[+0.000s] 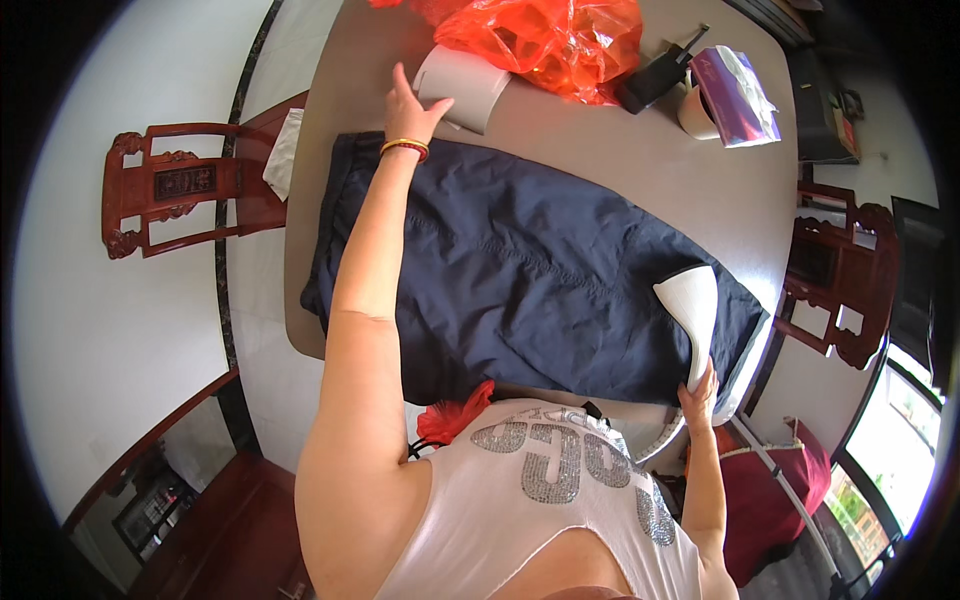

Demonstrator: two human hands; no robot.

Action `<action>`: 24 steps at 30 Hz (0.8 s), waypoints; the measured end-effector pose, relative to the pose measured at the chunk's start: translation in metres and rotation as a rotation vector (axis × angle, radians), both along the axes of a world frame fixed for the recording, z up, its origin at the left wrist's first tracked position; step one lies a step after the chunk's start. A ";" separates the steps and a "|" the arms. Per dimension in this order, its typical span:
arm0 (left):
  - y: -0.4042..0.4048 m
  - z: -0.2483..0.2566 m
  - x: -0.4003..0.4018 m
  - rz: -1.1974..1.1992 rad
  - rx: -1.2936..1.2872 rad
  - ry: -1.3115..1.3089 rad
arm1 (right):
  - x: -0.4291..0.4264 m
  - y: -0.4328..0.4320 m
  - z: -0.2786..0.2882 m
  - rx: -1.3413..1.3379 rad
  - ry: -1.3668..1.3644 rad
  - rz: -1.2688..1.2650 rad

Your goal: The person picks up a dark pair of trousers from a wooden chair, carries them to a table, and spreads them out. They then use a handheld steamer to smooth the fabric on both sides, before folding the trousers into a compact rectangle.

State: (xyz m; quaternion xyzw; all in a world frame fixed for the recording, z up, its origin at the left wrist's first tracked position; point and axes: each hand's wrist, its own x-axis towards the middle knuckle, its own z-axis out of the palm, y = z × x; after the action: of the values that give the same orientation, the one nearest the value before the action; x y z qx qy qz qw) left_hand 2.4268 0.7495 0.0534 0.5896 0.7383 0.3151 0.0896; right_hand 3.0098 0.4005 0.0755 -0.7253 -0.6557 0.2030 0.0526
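Note:
A navy fabric garment (510, 262), apparently trousers or shorts, lies spread and wrinkled across the table, its gathered band along the left. My right hand (700, 397) grips the handle of a white garment steamer (690, 304). The steamer head is over the garment's right part; whether it touches the cloth I cannot tell. Stretched forward past the garment's far left edge, my left hand (414, 112) has thumb and fingers apart. Beside it, partly behind the thumb, is a grey curved sheet-like object (472, 86). A gold and a red bracelet (405, 148) circle my left wrist.
At the table's (645, 161) far side lie a red plastic bag (547, 45) and a black device with an antenna (656, 79). A purple tissue pack (731, 97) rests on a pale cup (697, 116). A ribbed hose (664, 439) runs below my right hand. Carved wooden chairs (184, 180) flank the table.

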 end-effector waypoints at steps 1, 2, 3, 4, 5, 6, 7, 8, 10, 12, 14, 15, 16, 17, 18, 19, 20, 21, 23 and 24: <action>0.000 -0.006 -0.004 0.029 -0.069 -0.075 | 0.001 0.000 -0.001 0.016 0.013 0.015; 0.001 -0.014 -0.009 0.058 -0.139 -0.150 | 0.002 0.000 -0.002 0.032 0.026 0.031; 0.001 -0.015 -0.010 0.087 -0.208 -0.223 | 0.001 0.000 -0.001 0.019 0.021 0.018; -0.001 -0.018 -0.010 0.095 -0.234 -0.248 | 0.000 0.000 0.000 0.007 0.016 0.006; -0.002 -0.019 -0.012 0.090 -0.245 -0.351 | -0.001 0.001 0.001 -0.006 0.012 -0.005; -0.004 -0.020 -0.015 0.085 -0.257 -0.453 | -0.001 0.001 0.001 -0.006 0.013 -0.009; -0.006 -0.021 -0.017 0.080 -0.269 -0.555 | -0.001 0.001 0.001 -0.006 0.014 -0.013; -0.006 -0.022 -0.017 0.077 -0.279 -0.492 | -0.001 0.000 0.001 -0.006 0.016 -0.016; -0.006 -0.019 -0.015 0.071 -0.296 -0.367 | -0.004 0.003 0.004 -0.008 0.015 -0.013; -0.006 -0.010 -0.010 0.039 -0.404 -0.331 | -0.004 0.003 0.004 0.002 0.015 -0.007; -0.011 -0.016 -0.009 -0.025 -0.392 -0.420 | -0.003 0.002 0.002 0.025 0.017 -0.001; -0.013 -0.017 -0.006 -0.059 -0.388 -0.465 | -0.002 0.001 0.002 0.022 0.018 -0.002; -0.017 -0.013 -0.003 -0.076 -0.416 -0.527 | -0.002 0.001 0.001 0.019 0.020 -0.004; -0.017 -0.016 -0.004 -0.104 -0.432 -0.528 | -0.002 0.001 0.001 0.016 0.021 -0.006; -0.019 -0.016 -0.004 -0.130 -0.447 -0.527 | -0.001 0.001 0.000 0.031 0.019 0.010; -0.020 -0.016 -0.003 -0.157 -0.462 -0.527 | -0.001 0.002 -0.001 0.047 0.018 0.026; -0.021 -0.016 -0.002 -0.170 -0.462 -0.557 | 0.000 0.002 -0.002 0.063 0.015 0.041; -0.019 -0.014 -0.003 -0.185 -0.411 -0.587 | 0.000 0.002 -0.002 0.056 0.010 0.039; -0.015 -0.007 -0.009 -0.217 -0.311 -0.649 | -0.001 0.001 -0.001 0.042 -0.001 0.032; -0.008 0.005 -0.009 -0.251 -0.289 -0.637 | -0.001 -0.002 0.000 0.050 -0.002 0.032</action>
State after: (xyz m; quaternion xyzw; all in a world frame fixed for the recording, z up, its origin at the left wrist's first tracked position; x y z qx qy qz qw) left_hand 2.4179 0.7417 0.0588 0.5290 0.6323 0.3618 0.4353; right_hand 3.0088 0.3990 0.0753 -0.7135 -0.6721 0.1863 0.0668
